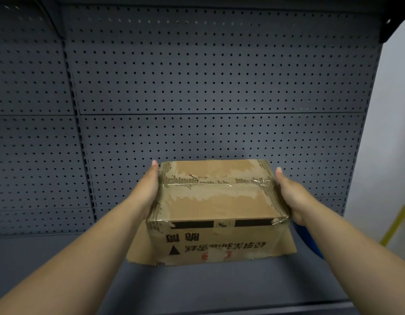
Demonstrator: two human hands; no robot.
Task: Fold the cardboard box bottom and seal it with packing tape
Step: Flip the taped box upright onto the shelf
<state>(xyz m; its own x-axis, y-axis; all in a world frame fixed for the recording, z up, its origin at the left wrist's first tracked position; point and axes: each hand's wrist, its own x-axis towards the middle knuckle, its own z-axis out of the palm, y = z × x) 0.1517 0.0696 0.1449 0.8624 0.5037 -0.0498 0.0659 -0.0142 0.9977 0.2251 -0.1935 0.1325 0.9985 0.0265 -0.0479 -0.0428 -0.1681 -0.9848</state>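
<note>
A worn brown cardboard box (216, 201) stands on a dark grey shelf, its printed text upside down on the near side. Its upper face has two flaps folded shut, with a strip of clear packing tape (210, 184) along the centre seam and down both ends. Loose flaps splay out on the shelf at its base. My left hand (149, 189) presses flat against the box's left side, and my right hand (290, 196) against its right side, so I hold the box between them. No tape roll is in view.
The shelf surface (197, 285) runs across the front, backed by a grey perforated panel (197, 87). A blue object (310, 242) and a yellow strip (394, 223) show past the shelf's right end, next to a white wall.
</note>
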